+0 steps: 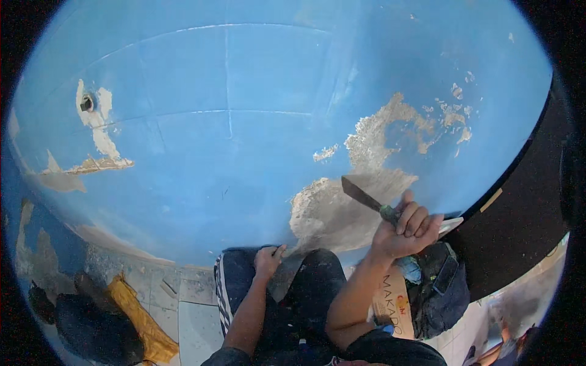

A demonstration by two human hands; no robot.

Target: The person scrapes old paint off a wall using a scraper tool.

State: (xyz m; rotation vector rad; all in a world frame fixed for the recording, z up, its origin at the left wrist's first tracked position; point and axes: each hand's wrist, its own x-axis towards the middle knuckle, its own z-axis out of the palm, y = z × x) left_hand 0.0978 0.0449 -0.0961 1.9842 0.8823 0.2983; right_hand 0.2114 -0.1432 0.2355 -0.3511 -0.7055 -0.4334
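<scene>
A large bare grey patch (329, 213) shows on the blue-painted wall (256, 152). Dark metal scraper with green handle (364, 194): in front of the patch; blade contact undetermined. Right hand (410, 229): fingers wrapped around the handle, at the patch's lower right. Left hand (267, 262): below-left of the patch, fingers bent; whether gripping anything cannot be told.

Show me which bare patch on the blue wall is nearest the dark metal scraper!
The large irregular grey patch behind the scraper; others, like the pale patch below the dark fitting, lie farther off.
</scene>
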